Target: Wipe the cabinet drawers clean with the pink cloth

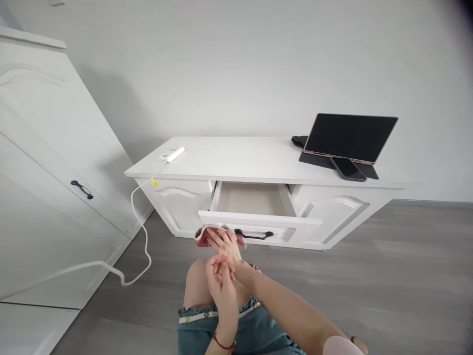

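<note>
My right hand (227, 245) presses a pink cloth with a white edge (202, 237) against the front of a pulled-out drawer (258, 220), left of its black handle (254, 234). Its fingers lie over the cloth, which bunches out on both sides. Just below, close to my right wrist, my left hand (220, 276) has its fingers curled in, and nothing shows in them. The inside of the drawer (254, 197) is pale and bare where I can see it.
A white cabinet (236, 158) holds a propped tablet (351, 138), a phone (348, 169), a dark folded item (298, 141) and a white power strip (174, 155). Its cord (146, 241) hangs down at left, near a white wardrobe (44, 162). Grey flooring (406, 276) lies below.
</note>
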Motion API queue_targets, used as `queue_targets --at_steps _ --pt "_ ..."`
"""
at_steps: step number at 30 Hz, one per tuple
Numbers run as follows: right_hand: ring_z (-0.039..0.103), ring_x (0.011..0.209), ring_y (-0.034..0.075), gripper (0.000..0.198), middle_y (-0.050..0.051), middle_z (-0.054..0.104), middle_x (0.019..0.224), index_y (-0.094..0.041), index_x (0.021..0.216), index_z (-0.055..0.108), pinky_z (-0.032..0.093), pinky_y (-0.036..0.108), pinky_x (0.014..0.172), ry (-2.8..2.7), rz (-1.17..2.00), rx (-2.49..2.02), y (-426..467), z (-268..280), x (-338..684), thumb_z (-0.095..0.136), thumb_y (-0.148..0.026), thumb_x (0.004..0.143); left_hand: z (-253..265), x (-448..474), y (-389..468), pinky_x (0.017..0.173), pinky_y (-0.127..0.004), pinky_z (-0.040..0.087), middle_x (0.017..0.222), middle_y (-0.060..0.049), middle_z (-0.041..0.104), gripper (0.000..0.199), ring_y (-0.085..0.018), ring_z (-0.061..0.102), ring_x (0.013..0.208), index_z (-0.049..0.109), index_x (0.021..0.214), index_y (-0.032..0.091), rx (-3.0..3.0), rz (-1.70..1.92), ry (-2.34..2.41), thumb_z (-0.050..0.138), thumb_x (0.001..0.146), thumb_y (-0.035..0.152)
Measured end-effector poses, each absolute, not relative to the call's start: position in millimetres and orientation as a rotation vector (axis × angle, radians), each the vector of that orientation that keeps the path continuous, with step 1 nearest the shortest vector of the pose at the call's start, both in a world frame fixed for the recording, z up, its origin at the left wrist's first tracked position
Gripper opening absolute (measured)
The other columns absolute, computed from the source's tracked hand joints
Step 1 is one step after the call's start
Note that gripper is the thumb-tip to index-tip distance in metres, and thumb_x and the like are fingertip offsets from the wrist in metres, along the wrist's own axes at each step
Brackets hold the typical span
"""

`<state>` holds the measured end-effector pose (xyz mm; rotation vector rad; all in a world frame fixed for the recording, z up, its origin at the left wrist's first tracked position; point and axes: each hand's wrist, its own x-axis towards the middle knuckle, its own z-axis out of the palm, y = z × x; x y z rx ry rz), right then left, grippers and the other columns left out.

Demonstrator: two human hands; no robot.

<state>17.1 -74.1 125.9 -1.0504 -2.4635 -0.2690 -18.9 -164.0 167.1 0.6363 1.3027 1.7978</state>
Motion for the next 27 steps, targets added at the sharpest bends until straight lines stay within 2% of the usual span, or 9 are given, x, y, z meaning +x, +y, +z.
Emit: queue_targets --at_steps 3,6,10,14,17,21,27 --pt "0.041 0.128 0.028 0.039 0.002 0.039 0.154 -0.025 0.133 0.055 0.038 0.043 0.097 -2.417 -0.330 -1.132 -62.5 147.8 18.0 0.042 -0.028 0.096 158.1 -30.0 -161.3 0.055 -0.023 0.039 0.078 0.004 0.056 0.017 -0.009 0.048 0.056 0.053 0.088 0.025 0.513 1.914 1.384 0.065 0.079 0.033" --pt "0.037 0.129 0.028 0.037 -0.001 0.035 0.156 -0.028 0.131 0.056 0.034 0.044 0.098 -2.360 -0.392 -1.177 -66.5 167.0 37.8 0.041 -0.027 0.097 143.0 -30.4 -149.5 0.065 -0.025 0.043 0.076 0.004 0.057 0.017 -0.010 0.054 0.063 0.054 0.080 0.023 0.351 1.827 1.355 0.068 0.071 0.024" --pt "0.039 0.124 0.028 0.032 -0.003 0.043 0.151 -0.028 0.124 0.061 0.031 0.044 0.098 -2.272 -0.442 -1.176 -78.7 178.7 78.5 0.044 -0.031 0.097 134.8 -13.5 -124.7 0.080 -0.030 0.048 0.074 0.000 0.064 0.018 -0.014 0.063 0.075 0.059 0.072 0.020 0.235 1.494 1.032 0.071 0.061 0.012" --pt "0.040 0.122 0.029 0.030 0.001 0.051 0.145 -0.029 0.119 0.065 0.030 0.046 0.098 -2.200 -0.476 -1.249 -87.6 176.5 122.0 0.049 -0.032 0.094 148.0 4.4 -99.8 0.086 -0.032 0.050 0.082 -0.005 0.070 0.013 -0.017 0.067 0.085 0.065 0.075 0.019 0.237 1.352 0.809 0.068 0.068 0.008" --pt "0.041 0.122 0.029 0.030 0.001 0.055 0.141 -0.031 0.117 0.066 0.029 0.046 0.099 -2.131 -0.520 -1.313 -94.1 171.1 156.8 0.048 -0.026 0.094 156.4 10.7 -86.6 0.086 -0.030 0.052 0.086 -0.007 0.072 0.009 -0.018 0.067 0.086 0.068 0.080 0.016 0.222 1.252 0.725 0.066 0.074 0.009" --pt "0.044 0.119 0.029 0.036 0.005 0.060 0.134 -0.030 0.114 0.068 0.032 0.047 0.096 -2.013 -0.617 -1.396 -103.9 162.2 205.4 0.047 -0.013 0.090 156.6 14.0 -79.3 0.081 -0.031 0.056 0.083 -0.006 0.072 0.007 -0.015 0.067 0.080 0.066 0.079 0.016 0.140 1.251 0.689 0.071 0.074 0.013" --pt "0.042 0.118 0.030 0.041 0.012 0.053 0.131 -0.024 0.113 0.064 0.041 0.046 0.091 -1.900 -0.742 -1.398 -111.5 143.2 263.6 0.045 -0.002 0.084 149.8 14.6 -77.7 0.081 -0.033 0.056 0.082 -0.005 0.072 0.015 -0.012 0.064 0.072 0.065 0.076 0.016 0.218 1.263 0.752 0.079 0.071 0.020"
